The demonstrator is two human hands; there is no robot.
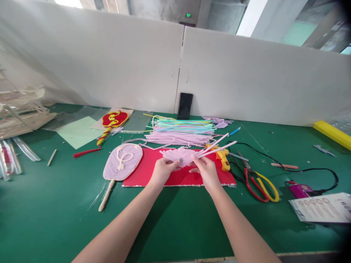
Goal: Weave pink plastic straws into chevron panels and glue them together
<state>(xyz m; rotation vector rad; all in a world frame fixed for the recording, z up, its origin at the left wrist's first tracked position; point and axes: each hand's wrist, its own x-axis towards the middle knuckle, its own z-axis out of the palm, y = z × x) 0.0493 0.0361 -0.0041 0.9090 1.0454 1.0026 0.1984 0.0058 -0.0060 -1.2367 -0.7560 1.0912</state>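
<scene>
Green table (pixel 68 204), lilac straws (pixel 184 155) (handheld)

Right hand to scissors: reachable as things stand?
Likely yes: the scissors lie to the right of the right hand, near end uncovered. But it holds the lilac straw piece, so would probably need freeing first.

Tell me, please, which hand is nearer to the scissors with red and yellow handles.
Right: the right hand is to the left of the scissors, with the yellow glue gun partly between. The left hand is farther off, beyond the right hand.
</scene>
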